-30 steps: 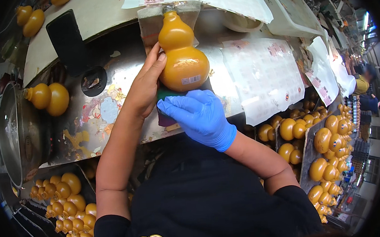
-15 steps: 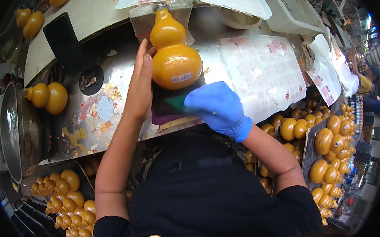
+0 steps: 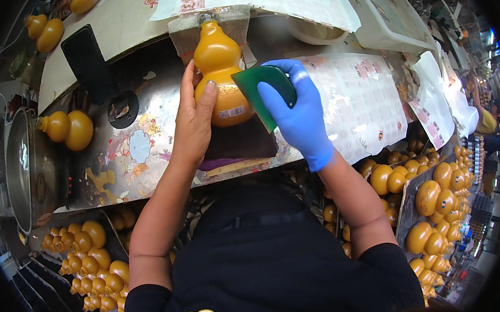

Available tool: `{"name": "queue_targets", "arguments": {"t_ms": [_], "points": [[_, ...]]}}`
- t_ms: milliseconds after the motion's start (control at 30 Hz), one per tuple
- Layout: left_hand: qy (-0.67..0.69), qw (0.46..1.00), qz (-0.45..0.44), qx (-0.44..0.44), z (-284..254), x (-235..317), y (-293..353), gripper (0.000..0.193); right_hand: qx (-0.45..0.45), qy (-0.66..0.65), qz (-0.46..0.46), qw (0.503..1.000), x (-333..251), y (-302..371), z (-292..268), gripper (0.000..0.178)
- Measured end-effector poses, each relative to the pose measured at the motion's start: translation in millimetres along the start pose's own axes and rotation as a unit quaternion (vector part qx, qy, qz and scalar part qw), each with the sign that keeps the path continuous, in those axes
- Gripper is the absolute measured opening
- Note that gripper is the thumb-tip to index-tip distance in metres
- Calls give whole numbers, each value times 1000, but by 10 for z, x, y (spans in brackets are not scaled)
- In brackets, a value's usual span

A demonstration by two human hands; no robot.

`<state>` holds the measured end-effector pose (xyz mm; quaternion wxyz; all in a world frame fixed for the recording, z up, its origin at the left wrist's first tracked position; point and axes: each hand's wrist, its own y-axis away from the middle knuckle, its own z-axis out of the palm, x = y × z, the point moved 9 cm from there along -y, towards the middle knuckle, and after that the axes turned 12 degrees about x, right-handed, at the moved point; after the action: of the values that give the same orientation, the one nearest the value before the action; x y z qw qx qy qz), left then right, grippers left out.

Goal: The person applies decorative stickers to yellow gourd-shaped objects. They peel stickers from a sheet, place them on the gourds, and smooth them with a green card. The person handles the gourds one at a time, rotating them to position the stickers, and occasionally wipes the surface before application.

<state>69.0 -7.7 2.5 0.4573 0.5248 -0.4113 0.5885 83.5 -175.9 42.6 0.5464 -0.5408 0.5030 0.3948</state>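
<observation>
Clearly the metal workbench [image 3: 145, 146] carries everything, and the gourd-shaped orange bottle [image 3: 220, 71] lies on it on a dark pad [image 3: 243, 142], neck pointing away from the person. It looks stiff, glossy and probably slippery, so the narrow waist seems the safest place to hold. Left of the bottle, the bare left hand [image 3: 192, 122] closes around its lower bulb. Right of it, the gloved right hand [image 3: 299, 115] grips a green scraper [image 3: 266, 91] against the bottle's side.
</observation>
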Motion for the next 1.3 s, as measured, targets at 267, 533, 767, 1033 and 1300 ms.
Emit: {"name": "queue_targets", "arguments": {"t_ms": [267,533,767,1033,1300], "points": [[45,999,-26,11,19,-29,17,55,-50,32,-10,998,58,-138,-15,30],[434,842,-316,55,-27,-129,34,49,-334,37,-93,937,-404,-304,524,33],[84,995,-39,37,-222,-170,82,50,-297,211,-185,913,-419,-586,715,29],[-93,985,79,-124,-219,-84,228,107,-310,240,-450,803,-358,757,282,41],[-390,826,406,31,-32,565,443,90,-68,-298,311,900,595,557,-423,26]]}}
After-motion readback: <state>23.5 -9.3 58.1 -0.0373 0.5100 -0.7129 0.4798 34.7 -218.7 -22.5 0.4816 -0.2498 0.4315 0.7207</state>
